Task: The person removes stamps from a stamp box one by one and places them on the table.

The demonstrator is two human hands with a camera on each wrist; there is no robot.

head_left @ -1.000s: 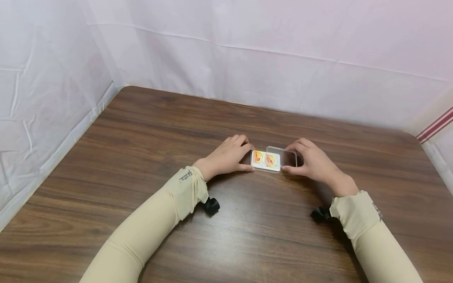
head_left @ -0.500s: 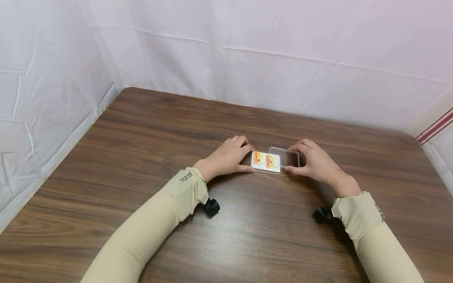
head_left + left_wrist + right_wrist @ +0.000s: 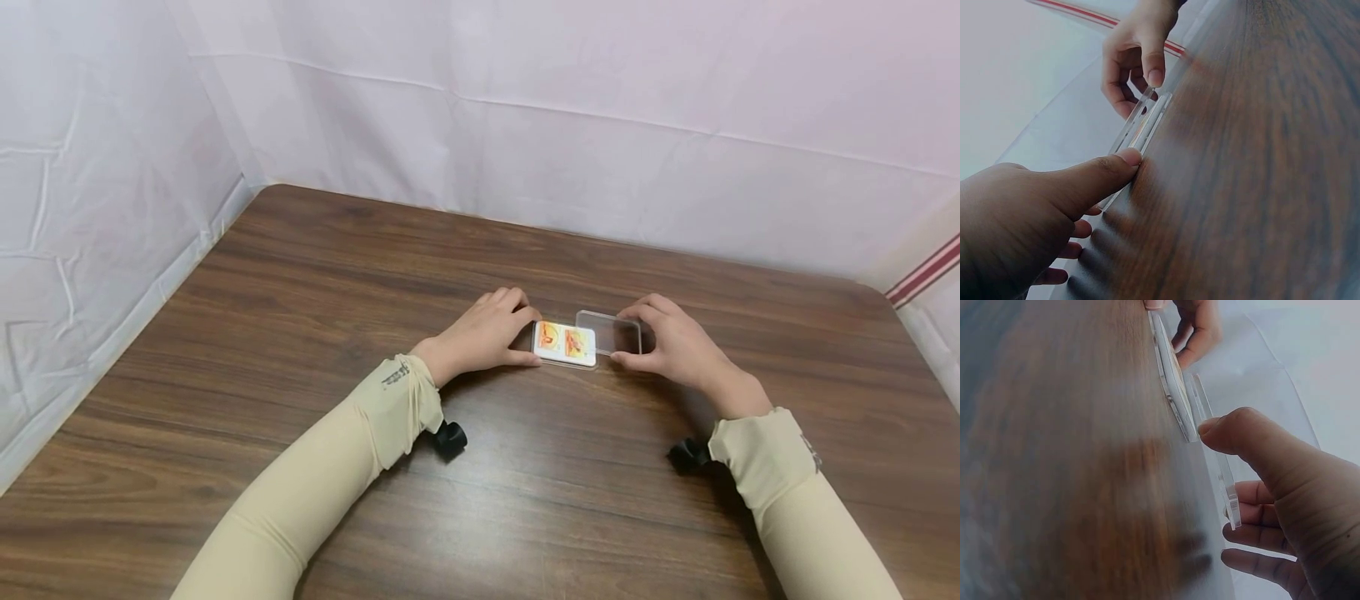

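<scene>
A small clear case (image 3: 564, 344) with orange-printed cards inside lies flat at the middle of the brown wooden table (image 3: 315, 275). My left hand (image 3: 531, 337) pinches the case's left end between thumb and fingers. My right hand (image 3: 624, 337) pinches a clear plastic lid (image 3: 613, 332), which overlaps the case's right end and sticks out to the right. In the left wrist view my thumb (image 3: 1124, 159) presses the case edge (image 3: 1150, 122). The right wrist view shows the lid (image 3: 1217, 459) raised a little off the case (image 3: 1169, 381), with my thumb (image 3: 1219, 431) on its edge.
White cloth walls (image 3: 525, 142) close in the table at the back and on the left. A red-striped strip (image 3: 924, 271) shows at the far right corner. Black camera mounts (image 3: 450, 437) sit under both wrists.
My right hand has drawn the clear lid a short way to the right, uncovering more of the cards. The left hand and the case have stayed put.
</scene>
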